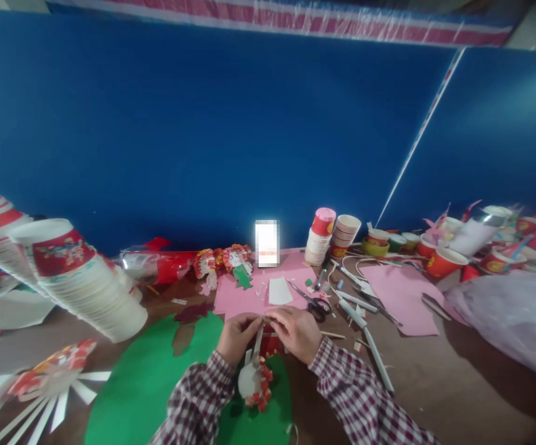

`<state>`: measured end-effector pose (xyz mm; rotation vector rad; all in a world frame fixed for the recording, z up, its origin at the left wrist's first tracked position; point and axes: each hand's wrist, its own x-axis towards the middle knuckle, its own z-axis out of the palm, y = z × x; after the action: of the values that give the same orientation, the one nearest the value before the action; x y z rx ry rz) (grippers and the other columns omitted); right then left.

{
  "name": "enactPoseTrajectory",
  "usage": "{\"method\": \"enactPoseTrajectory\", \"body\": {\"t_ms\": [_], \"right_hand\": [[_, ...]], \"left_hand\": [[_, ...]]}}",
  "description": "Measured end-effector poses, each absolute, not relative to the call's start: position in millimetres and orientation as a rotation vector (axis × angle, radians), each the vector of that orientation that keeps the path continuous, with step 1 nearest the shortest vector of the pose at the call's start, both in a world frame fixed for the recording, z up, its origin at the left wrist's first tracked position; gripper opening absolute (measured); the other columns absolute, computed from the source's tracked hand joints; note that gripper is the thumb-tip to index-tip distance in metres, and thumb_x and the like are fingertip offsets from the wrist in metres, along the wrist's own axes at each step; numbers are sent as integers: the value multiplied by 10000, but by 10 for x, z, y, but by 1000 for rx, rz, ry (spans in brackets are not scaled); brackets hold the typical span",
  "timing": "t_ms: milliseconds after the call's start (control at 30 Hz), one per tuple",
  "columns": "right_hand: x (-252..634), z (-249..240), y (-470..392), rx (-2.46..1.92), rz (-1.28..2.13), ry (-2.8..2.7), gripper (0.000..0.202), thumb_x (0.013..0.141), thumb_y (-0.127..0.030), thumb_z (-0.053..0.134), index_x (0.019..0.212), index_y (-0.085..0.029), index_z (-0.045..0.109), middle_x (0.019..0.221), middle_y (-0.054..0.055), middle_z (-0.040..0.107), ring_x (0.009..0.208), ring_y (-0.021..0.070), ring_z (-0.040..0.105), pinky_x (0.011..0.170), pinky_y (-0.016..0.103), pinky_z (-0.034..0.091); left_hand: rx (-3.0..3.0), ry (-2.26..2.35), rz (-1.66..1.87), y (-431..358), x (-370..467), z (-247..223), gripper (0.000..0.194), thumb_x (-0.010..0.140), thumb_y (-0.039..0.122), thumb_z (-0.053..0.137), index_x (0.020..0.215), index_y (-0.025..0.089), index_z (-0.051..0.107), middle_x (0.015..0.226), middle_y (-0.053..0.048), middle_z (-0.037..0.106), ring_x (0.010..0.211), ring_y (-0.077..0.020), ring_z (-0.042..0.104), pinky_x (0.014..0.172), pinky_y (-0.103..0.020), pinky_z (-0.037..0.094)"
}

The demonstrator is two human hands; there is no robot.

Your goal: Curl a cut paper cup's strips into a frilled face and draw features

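Note:
In front of me lies a cut paper cup [249, 381] with a round white base, red-and-gold edging and white strips fanning from it. My left hand [239, 337] is closed, pinching the far end of one paper strip [259, 340] between thumb and fingertips. From the other side, my right hand [296, 330] pinches the same end, its fingertips almost touching the left ones. The fingers hide the strip's tip. Under the cup and my left forearm spreads a sheet of green paper [142, 377]. Black-handled scissors [318, 308] rest just beyond my right hand.
Stacked paper cups [87, 278] lean at the left, near another cut cup [55, 377]. Pink paper [235, 296], a blurred bright screen [267, 244] and finished paper figures [238, 262] lie ahead. More cup stacks [318, 241], glue sticks [379, 358] and a plastic bag [513, 321] occupy the right.

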<state>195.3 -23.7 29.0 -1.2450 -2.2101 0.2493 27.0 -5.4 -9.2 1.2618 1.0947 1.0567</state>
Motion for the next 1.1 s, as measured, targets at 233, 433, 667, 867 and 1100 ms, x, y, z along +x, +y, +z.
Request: {"method": "enactPoseTrajectory", "body": {"t_ms": [233, 433, 667, 867, 1100], "right_hand": [[1931, 253, -232, -1231, 238, -2193, 197, 831, -195, 463, 983, -233, 583, 927, 21, 631, 861, 136, 564, 760, 236, 422], [1924, 237, -231, -1185, 242, -2182, 225, 836, -163, 444, 976, -240, 603, 889, 21, 639, 839, 130, 565, 740, 232, 422], [1926, 254, -238, -1182, 184, -2224, 201, 829, -148, 445, 916, -222, 610, 863, 30, 629, 813, 138, 549, 730, 243, 415], [1924, 280, -261, -1168, 129, -2282, 216, 831, -159, 448, 970, -231, 595, 869, 32, 623, 826, 137, 538, 741, 237, 411], [1930, 223, -230, -1191, 223, -2251, 239, 833, -160, 440, 983, -253, 602, 867, 25, 625, 828, 140, 542, 736, 237, 411]], "left_hand": [[1264, 1109, 1035, -57, 276, -97, 280, 650, 379, 623, 743, 120, 670, 604, -37, 651, 504, -111, 526, 463, -199, 394], [1274, 1128, 1051, -49, 272, -91, 280, 633, 392, 629, 714, 128, 674, 622, -39, 659, 548, -130, 543, 507, -218, 421], [1331, 1186, 1021, -59, 230, -126, 370, 686, 463, 552, 555, 119, 584, 429, 34, 462, 409, -67, 380, 409, -182, 294], [1316, 1220, 929, -46, 219, -149, 414, 686, 506, 526, 545, 118, 558, 408, 49, 403, 384, -58, 342, 379, -176, 247], [1369, 1212, 919, -67, 251, -40, 353, 679, 453, 553, 664, 111, 637, 488, 7, 554, 429, -89, 439, 424, -191, 340]]}}
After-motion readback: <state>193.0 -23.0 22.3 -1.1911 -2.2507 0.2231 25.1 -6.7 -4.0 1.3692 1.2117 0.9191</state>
